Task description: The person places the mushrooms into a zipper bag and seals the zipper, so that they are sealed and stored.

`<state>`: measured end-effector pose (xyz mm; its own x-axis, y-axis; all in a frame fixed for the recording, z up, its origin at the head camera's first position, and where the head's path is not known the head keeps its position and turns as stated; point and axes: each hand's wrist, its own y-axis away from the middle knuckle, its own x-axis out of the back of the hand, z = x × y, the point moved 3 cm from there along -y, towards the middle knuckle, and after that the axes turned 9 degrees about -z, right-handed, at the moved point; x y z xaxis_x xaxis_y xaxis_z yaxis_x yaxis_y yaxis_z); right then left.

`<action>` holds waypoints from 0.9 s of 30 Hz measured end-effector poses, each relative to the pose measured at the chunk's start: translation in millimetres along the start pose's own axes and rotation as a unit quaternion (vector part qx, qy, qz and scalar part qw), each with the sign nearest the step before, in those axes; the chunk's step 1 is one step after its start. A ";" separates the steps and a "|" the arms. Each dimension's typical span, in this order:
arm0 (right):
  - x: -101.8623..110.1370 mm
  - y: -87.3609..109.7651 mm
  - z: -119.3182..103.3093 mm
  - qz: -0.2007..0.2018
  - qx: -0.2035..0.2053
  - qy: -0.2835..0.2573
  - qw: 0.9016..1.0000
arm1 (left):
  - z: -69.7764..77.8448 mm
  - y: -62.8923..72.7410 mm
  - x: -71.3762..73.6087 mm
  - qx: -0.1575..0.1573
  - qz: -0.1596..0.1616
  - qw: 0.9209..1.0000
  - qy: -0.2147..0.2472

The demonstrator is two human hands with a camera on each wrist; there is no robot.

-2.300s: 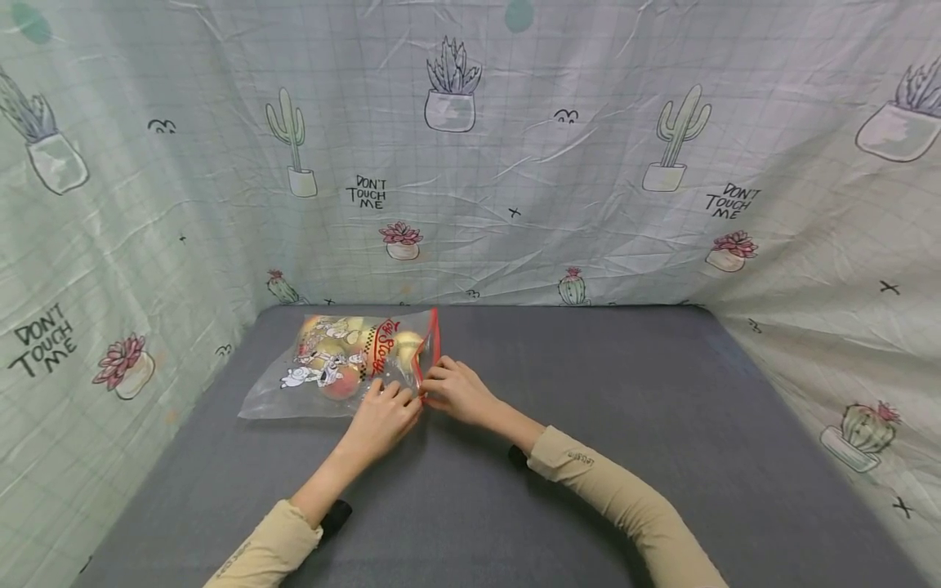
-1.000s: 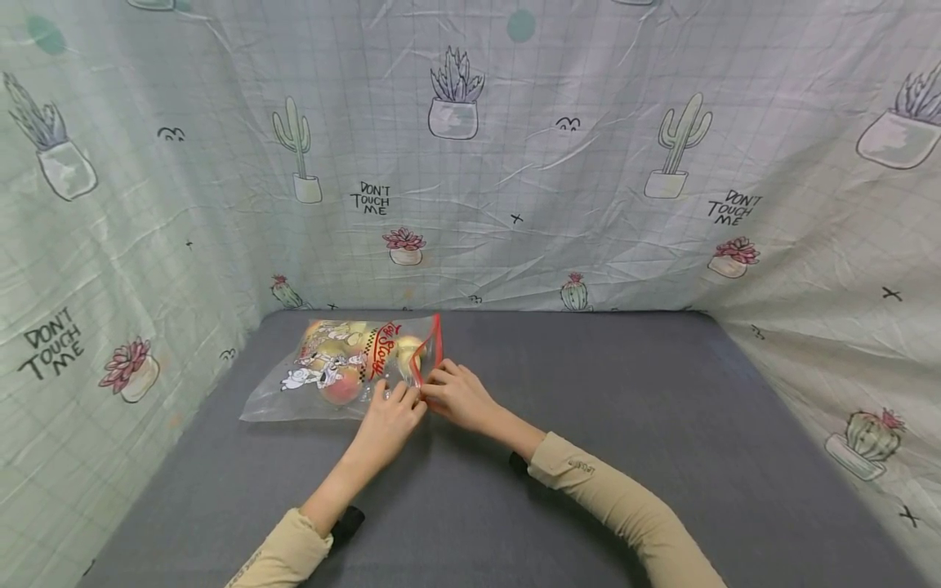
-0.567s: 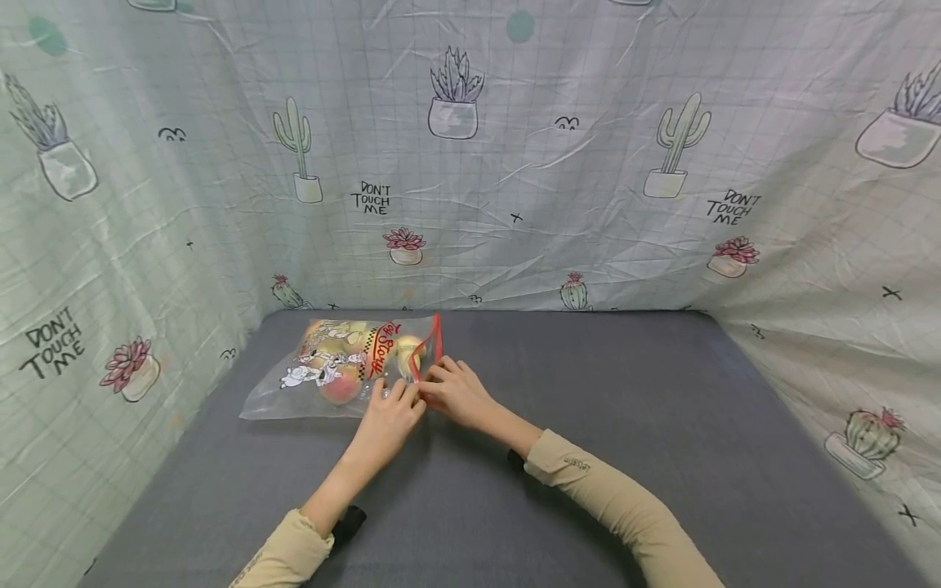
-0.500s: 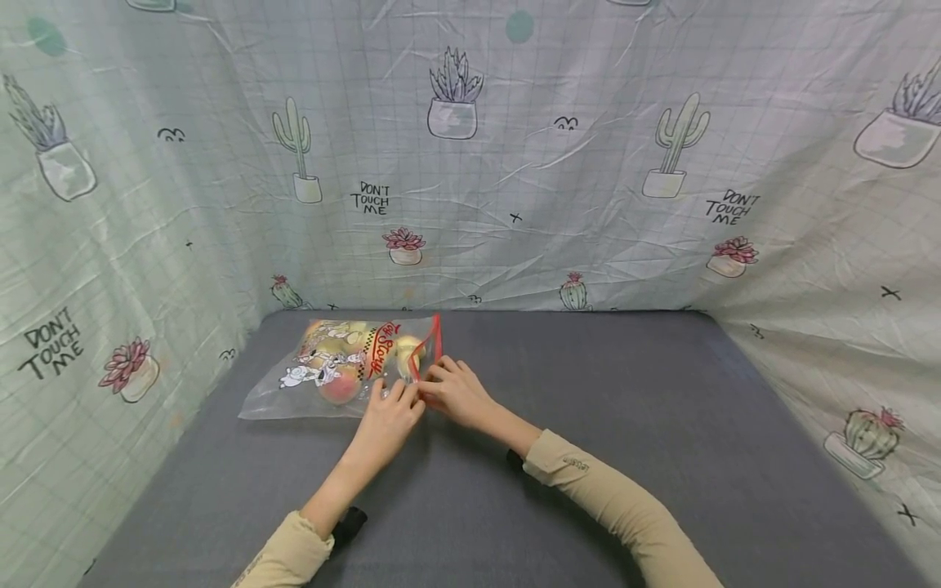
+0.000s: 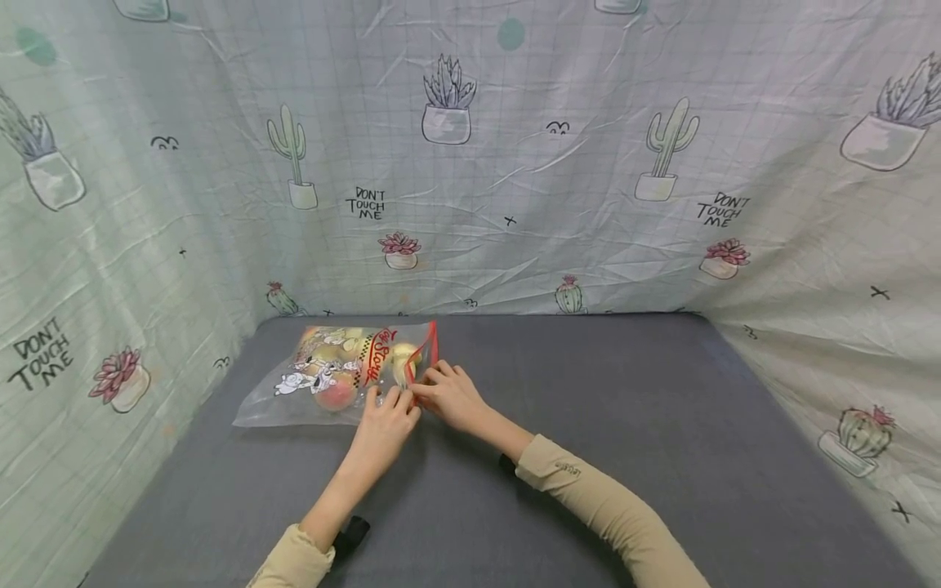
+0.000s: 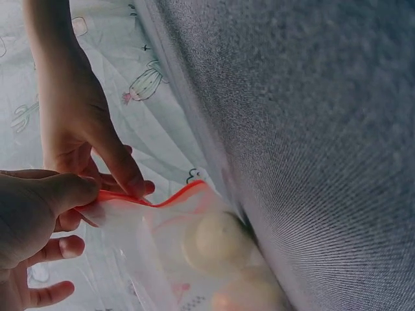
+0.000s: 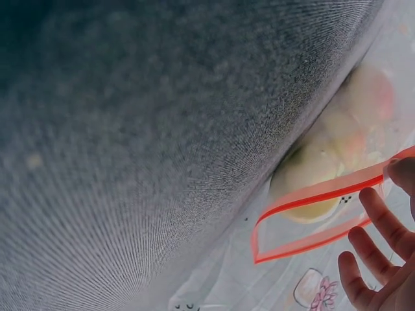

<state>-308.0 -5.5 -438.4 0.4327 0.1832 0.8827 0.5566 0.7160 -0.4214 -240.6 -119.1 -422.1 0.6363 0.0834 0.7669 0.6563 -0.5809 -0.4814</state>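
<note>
A clear zip bag (image 5: 268, 408) with a red zip strip (image 5: 434, 339) and printed cartoon figures lies at the table's back left. Several yellow-to-pink round fruits (image 5: 336, 394) show through its plastic. My left hand (image 5: 384, 429) pinches the near end of the strip between thumb and finger, its other fingers spread in the left wrist view. Right beside it, my right hand (image 5: 452, 398) pinches the strip with thumb and index finger. In the right wrist view, the two red edges (image 7: 311, 194) of the bag's mouth stand apart at the far end.
The grey table (image 5: 588, 457) stretches to the right and front of the bag. A cactus-print cloth (image 5: 515, 163) hangs along its back and sides. Dark wrist-worn devices (image 5: 351, 535) sit under the forearms.
The head view has shifted slightly. My right hand has crept a little along the red strip toward the far side, with the left hand staying close beside it. The bag stays in place.
</note>
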 end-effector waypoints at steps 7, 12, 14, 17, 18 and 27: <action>-1.2 -0.7 1.2 -0.005 -0.006 0.004 1.000 | 2.0 0.7 1.2 0.001 -0.006 1.000 0.004; -1.6 -3.2 4.7 -0.013 -0.006 0.016 1.000 | 2.3 0.5 1.6 0.001 -0.001 1.000 0.005; -1.8 -3.8 5.7 -0.016 -0.006 0.017 1.000 | 2.4 0.7 2.1 0.001 0.002 1.000 0.004; -3.2 -4.8 7.0 -0.016 -0.003 0.018 1.000 | 2.0 0.9 3.3 -0.001 0.004 1.000 0.003; -3.8 -4.9 7.3 -0.014 -0.002 0.018 1.000 | 2.0 1.1 3.9 -0.001 0.003 1.000 0.000; -3.3 -8.4 9.0 0.006 0.002 0.001 1.000 | 0.8 3.1 8.6 -0.003 -0.006 1.000 -0.003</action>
<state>-320.5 -6.0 -435.9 0.4407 0.1905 0.8772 0.5485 0.7164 -0.4312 -232.8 -119.5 -417.3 0.6304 0.0951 0.7705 0.6616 -0.5850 -0.4691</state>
